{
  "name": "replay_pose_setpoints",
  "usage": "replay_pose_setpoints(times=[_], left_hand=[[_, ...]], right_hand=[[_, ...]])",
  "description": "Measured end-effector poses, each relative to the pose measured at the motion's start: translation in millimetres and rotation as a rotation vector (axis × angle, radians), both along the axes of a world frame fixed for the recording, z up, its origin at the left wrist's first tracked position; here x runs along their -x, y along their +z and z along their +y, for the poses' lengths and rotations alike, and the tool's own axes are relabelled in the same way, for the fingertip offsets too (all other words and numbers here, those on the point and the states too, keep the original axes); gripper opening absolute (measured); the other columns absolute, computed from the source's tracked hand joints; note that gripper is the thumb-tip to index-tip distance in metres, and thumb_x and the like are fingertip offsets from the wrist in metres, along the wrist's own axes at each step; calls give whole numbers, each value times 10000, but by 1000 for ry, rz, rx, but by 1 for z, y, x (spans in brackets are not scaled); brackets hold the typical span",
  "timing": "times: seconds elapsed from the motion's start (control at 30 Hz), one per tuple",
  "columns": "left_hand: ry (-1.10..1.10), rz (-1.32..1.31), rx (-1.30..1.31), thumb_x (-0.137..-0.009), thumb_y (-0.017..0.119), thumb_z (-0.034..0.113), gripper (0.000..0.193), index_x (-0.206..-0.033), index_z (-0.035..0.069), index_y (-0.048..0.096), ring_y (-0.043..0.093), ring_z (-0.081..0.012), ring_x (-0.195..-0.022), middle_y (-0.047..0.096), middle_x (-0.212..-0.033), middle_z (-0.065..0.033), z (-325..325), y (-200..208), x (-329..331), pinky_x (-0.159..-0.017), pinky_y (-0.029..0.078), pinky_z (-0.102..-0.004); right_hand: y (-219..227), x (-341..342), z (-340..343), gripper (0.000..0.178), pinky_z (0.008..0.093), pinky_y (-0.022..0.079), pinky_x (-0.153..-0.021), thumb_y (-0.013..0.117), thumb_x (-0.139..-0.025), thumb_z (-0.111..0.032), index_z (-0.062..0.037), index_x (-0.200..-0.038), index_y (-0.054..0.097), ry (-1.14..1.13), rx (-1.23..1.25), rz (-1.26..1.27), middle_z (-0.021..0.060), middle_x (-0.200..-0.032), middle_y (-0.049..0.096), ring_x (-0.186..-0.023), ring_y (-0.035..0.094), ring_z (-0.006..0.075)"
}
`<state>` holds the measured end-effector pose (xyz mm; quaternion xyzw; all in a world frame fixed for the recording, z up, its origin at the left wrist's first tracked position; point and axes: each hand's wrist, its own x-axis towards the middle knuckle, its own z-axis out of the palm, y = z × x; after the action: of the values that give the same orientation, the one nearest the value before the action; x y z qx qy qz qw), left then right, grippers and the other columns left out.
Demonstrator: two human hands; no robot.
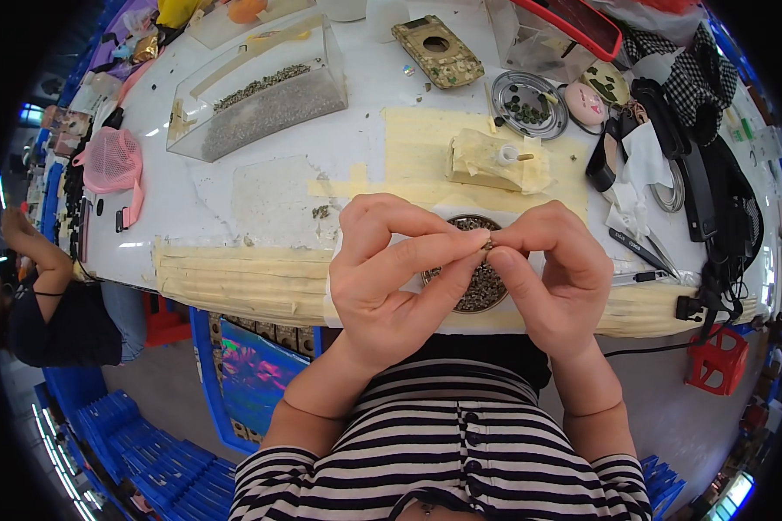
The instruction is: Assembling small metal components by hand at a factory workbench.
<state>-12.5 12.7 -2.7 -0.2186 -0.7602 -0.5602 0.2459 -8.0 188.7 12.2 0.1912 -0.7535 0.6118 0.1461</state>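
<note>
1. Two hands meet over the middle of the bench, and here's the close work: left hand [391,291] and right hand [556,278] come fingertip to fingertip.
2. Between them, a small piece [488,246], barely peeking out! Left thumb and fingers are closed on it, right thumb and forefinger pinching from the other side. Its exact shape is too small and too covered to call.
3. Directly below sits a round dish [497,306], well stocked with tiny metallic parts [480,291]; the hands hide some of its rim.
4. The score, then? One piece is up and in handling, by my reading mid-step, since both hands have hold of it. Whether anything on it is complete, I cannot tell.
5. Plenty looks left: the dish is richly filled, and the clear box [182,130] further off has its own long heap of small bits [261,87].
6. Finished pieces? None I can pick out for certain. A little cluster [321,211] lies loose beyond the left hand, but done or waiting, it's impossible to say.
7. Beyond the dish, the tape-covered block [487,165] stands untouched by either hand.
</note>
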Motion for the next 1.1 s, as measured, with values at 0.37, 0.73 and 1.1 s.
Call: replay_pose_setpoints(times=[0.37, 0.73, 1.1], left_hand=[[14, -9, -23, -699, 808, -17, 297, -964, 114, 782, 578, -177, -816, 677, -867, 0, 1, -1, 0, -779, 405, -306], [-12, 47, 79, -737, 770, -61, 253, -972, 32, 758, 544, -190, -839, 625, -892, -56, -2, 0, 1, -757, 427, -289], [-81, -8, 8, -738, 758, -73, 258, -972, 35, 756, 540, -189, -850, 621, -902, -55, -4, -1, 0, -754, 425, -289]], right_hand=[[-1, -2, -5, 271, 257, 481, -560, 828, -719, 11, -35, -975, 752, -157, -194, 283, 64, -834, 660, -676, 606, 151], [1, -2, -1, 241, 264, 483, -569, 821, -728, 8, -24, -953, 741, -85, -130, 209, 69, -820, 656, -674, 610, 159], [0, -4, -6, 249, 259, 486, -575, 822, -729, 3, -19, -963, 740, -70, -120, 86, 84, -832, 661, -664, 610, 168]])
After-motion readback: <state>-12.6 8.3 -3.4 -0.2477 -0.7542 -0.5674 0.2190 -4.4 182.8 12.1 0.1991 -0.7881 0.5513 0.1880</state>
